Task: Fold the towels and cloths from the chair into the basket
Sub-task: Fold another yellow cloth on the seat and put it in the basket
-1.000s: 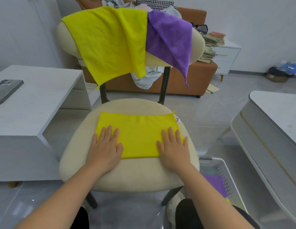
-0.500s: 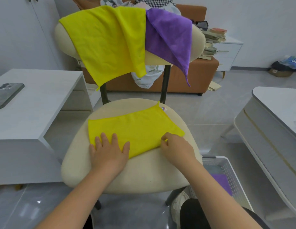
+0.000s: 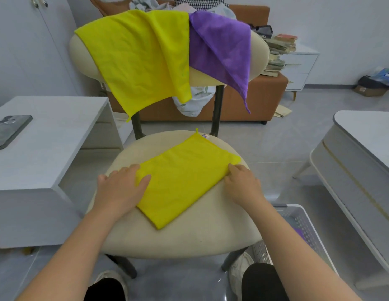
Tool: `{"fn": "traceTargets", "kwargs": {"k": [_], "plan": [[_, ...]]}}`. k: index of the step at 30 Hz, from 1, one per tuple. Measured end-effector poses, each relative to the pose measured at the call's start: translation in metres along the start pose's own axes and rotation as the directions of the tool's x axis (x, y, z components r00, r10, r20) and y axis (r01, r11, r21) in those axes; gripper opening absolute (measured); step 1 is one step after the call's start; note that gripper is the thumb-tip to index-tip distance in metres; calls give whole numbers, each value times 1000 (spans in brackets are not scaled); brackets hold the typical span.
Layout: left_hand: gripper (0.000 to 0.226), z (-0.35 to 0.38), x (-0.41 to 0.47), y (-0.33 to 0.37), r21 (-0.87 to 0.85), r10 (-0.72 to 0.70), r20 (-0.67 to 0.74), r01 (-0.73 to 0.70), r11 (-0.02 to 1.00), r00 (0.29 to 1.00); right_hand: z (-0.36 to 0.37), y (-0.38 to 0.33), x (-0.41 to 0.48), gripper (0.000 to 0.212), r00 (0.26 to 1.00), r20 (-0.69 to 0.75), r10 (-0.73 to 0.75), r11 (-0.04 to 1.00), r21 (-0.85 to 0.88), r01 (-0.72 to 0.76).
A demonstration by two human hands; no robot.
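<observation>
A folded yellow cloth [image 3: 185, 177] lies turned at an angle on the beige chair seat [image 3: 189, 240]. My left hand [image 3: 122, 187] pinches the cloth's left corner, thumb on top. My right hand [image 3: 241, 183] grips the right corner with curled fingers. Over the chair back [image 3: 80, 53] hang a large yellow cloth [image 3: 135, 61] and a purple cloth [image 3: 221, 51]. A white perforated basket [image 3: 302, 224] stands on the floor at the lower right, with something purple inside.
A white desk [image 3: 50, 148] with a phone [image 3: 9, 131] stands on the left. A grey-white table [image 3: 363, 161] is on the right. Behind the chair is a brown sofa [image 3: 265, 94] with laundry, and a white cabinet with stacked books [image 3: 280, 51].
The folded yellow cloth has been rotated counter-clockwise on the seat. My hands went from pressing flat on it to holding its left and right corners.
</observation>
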State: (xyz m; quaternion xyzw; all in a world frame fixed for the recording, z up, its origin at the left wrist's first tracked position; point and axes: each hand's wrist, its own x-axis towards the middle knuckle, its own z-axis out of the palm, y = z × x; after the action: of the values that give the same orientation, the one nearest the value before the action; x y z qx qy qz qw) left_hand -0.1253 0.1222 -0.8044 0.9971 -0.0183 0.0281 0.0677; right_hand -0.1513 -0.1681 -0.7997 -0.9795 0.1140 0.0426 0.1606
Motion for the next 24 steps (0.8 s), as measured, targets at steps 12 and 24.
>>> {"fn": "traceTargets", "kwargs": {"k": [12,24], "plan": [[29,-1,-4,-6,-131,98,119,-82,988,988,17,-29,-27,61,958,93,-270,961,-41,274],[107,15,-35,25,-55,448,191,-446,893,873,32,-13,-23,95,904,201,-376,913,-87,399]]}}
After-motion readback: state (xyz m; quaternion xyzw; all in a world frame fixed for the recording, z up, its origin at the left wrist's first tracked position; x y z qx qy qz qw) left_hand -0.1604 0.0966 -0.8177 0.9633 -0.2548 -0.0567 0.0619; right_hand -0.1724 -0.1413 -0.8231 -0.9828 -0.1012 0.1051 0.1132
